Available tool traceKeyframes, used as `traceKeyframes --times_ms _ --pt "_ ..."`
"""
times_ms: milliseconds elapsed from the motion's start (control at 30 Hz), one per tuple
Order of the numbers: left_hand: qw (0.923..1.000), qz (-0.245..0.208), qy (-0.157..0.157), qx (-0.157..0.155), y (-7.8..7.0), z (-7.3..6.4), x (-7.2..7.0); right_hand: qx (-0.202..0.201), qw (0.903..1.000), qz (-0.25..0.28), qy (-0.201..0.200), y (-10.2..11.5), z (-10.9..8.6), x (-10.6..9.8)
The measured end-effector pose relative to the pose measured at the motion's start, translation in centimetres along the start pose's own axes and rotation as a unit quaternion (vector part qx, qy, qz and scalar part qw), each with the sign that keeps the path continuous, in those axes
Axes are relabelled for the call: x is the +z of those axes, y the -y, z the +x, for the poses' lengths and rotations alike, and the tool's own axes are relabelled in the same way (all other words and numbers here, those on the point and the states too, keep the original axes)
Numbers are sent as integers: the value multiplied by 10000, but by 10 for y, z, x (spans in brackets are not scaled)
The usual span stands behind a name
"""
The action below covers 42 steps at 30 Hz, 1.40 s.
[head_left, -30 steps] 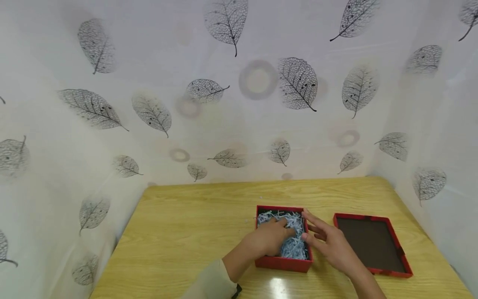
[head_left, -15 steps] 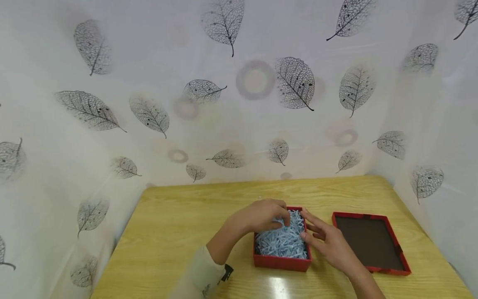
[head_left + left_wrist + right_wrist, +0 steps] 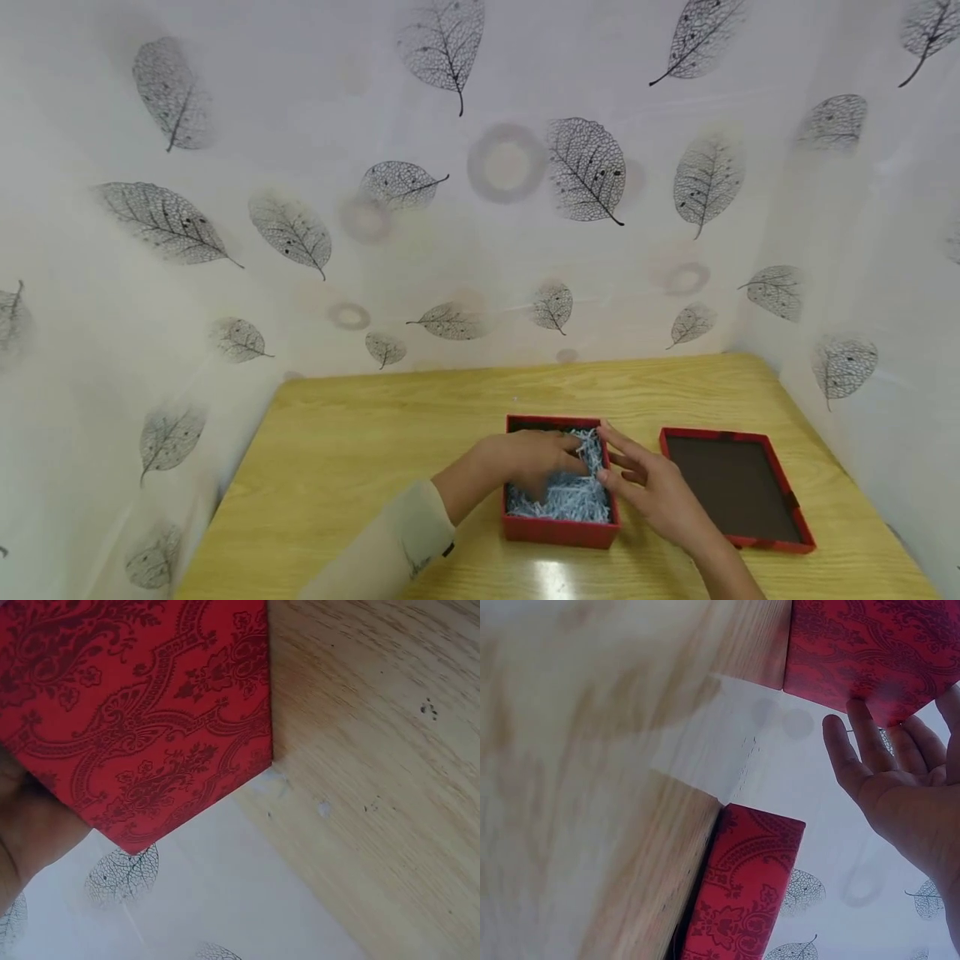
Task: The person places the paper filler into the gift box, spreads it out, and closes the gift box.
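A red box (image 3: 561, 532) stands on the table, filled with pale blue shredded paper (image 3: 573, 502). My left hand (image 3: 525, 460) reaches over its left wall, fingers spread down into the shreds, some fingertips hidden. At the right wall, my right hand (image 3: 654, 492) touches the rim and side with thumb and fingers extended. The right wrist view has these fingers against the patterned red side of the box (image 3: 862, 656). In the left wrist view, part of the left hand (image 3: 37, 829) shows beyond the wall of the box (image 3: 150, 720).
To the right, a shallow red box lid (image 3: 735, 487) with a dark inside lies upturned on the wooden table (image 3: 360, 467). A white wall covering (image 3: 420, 250) printed with leaves encloses the table's back and sides.
My left hand was in the shredded paper, lifted above the box's back left part, then came down into the paper again. The right hand has stayed at the right wall.
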<state>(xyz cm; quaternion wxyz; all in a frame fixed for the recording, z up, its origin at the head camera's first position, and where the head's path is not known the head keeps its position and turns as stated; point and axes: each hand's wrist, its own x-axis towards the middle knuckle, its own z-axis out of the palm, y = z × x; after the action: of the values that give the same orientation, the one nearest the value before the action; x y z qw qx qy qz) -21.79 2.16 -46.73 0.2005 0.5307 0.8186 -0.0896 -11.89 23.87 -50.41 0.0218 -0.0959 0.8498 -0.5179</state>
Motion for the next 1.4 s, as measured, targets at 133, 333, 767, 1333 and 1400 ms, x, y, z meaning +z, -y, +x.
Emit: traceKeyframes --times_ms 133,333,767,1333,1400 --pt "9996 170 -191 104 0 -7 -3 -70 10000 -7 -49 1 -1 0" --pt "9892 -994 -817 698 13 -27 -27 -99 9999 27 -43 2 0 -1" --pt "9989 -62 27 459 -12 -15 3 -107 9998 159 92 2 2 4" --pt "8841 -3480 -2916 -1105 20 -91 27 -410 9984 371 72 0 15 9" --pt "8367 -4037 -3261 -1751 16 -87 42 -486 9983 329 59 0 19 10"
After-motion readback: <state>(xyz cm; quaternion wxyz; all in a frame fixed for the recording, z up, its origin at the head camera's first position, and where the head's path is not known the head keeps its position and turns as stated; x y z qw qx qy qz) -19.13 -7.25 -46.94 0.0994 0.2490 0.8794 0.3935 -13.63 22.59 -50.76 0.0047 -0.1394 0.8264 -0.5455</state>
